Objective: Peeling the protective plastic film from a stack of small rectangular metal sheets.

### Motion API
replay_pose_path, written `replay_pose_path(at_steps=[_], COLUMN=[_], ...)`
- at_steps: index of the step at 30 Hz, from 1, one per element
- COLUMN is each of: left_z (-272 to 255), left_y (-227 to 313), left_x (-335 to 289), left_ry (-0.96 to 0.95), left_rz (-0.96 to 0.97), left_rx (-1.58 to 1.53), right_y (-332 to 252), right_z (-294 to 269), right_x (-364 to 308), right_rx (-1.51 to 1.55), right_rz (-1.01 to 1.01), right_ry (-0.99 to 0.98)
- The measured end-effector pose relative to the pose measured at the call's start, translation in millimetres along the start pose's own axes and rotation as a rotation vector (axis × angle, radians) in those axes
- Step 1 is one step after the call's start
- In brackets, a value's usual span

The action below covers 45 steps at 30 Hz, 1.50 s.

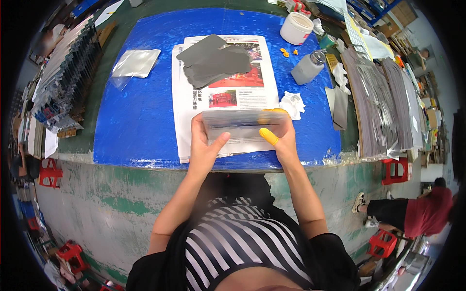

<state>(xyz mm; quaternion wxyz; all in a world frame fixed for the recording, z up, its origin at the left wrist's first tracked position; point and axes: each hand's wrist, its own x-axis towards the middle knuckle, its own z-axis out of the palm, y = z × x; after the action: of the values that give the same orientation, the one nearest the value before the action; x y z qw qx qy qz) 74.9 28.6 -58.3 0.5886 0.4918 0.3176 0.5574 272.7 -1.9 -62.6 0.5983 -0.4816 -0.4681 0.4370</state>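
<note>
Between my two hands is a stack of thin, clear-grey plastic sheets [238, 132], held near the front edge of the table over a newspaper [182, 133]. My left hand [205, 148] grips its left end, thumb across the near face. At the right end, my right hand [287, 140] closes round it, with yellow finger cots on the thumb and at least one finger. The fingers behind the stack are partly hidden. Beyond it, dark grey sheets [218, 65] lie in a loose, fanned pile on the newspaper.
A blue mat [145, 111] covers the table. Clear plastic sleeves [137, 63] lie left; a pump bottle [307, 69], white tub [297, 28], orange finger cots [285, 52] and crumpled tissue [292, 105] stand right. Stacked sheets [381, 109] line the right side. A person [427, 213] sits at right.
</note>
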Motion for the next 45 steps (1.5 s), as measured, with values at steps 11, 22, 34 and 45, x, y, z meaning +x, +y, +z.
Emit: replay_pose_path(at_steps=[11,22,34,45], left_z=[-2,-3,-2,-1], left_y=[-3,-6,-11,-9], left_x=[3,8,8,8], left_ry=[-0.003,-0.045,-0.027,-0.025], left_rz=[-0.004,-0.048,-0.022,-0.026], left_rx=[0.135,0.075,0.071,0.038], right_y=[-4,-19,-32,-21], right_z=[7,-10,-18,-31], right_x=[-3,7,13,6], right_rx=[0.120,0.077,-0.207,-0.031], right_rz=[-0.091,-0.262,-0.352,-0.214], right_ry=[0.070,0.115,0.170,0.091])
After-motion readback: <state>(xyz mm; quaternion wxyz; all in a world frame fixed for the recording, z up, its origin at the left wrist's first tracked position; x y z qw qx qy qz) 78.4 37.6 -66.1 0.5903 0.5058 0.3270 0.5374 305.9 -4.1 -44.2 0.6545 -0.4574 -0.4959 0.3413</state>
